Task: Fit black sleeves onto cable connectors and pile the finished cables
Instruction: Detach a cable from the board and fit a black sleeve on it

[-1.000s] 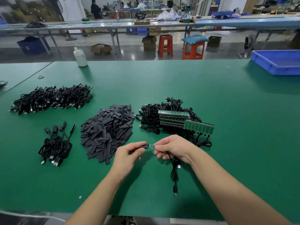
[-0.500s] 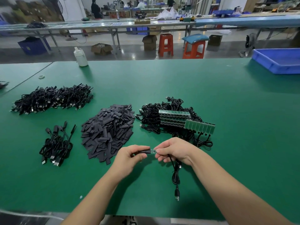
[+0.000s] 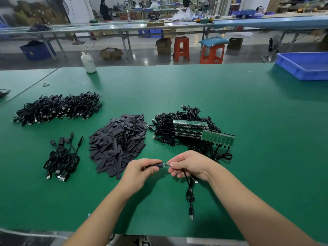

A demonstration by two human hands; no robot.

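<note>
My left hand pinches a black sleeve whose open end covers part of a small green connector board. My right hand grips the board's other end; its black cable hangs down to a USB plug lying on the green table. A heap of loose black sleeves lies just left of my hands. Behind my right hand sits a pile of unsleeved cables with green boards. Sleeved cables form a small bunch at the left.
A larger pile of black cables lies at the far left. A white bottle stands at the table's far edge and a blue tray at the far right. Benches, red stools and people fill the room beyond.
The black sleeve has slid a little further over the green board between my hands. The hanging cable has swung slightly; both hands stay in about the same place.
</note>
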